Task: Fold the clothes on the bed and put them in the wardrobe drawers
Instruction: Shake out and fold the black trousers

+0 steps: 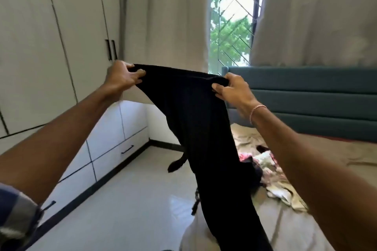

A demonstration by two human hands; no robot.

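The wardrobe (51,47) fills the left side, its drawers (122,149) shut and partly hidden behind the left arm. The bed (326,159) runs off the right edge. A black garment (200,128) hangs between them, its lower end cut off, covering part of the crumpled clothes (271,173) on the bed. The left hand (122,79) and right hand (232,91) each grip a top corner, fingers curled into the cloth.

A long black garment (200,124) hangs unfolded, held up by its top edge beside the bed (350,149); crumpled floral clothes (271,171) lie heaped there; white wardrobe drawers (114,155) are closed
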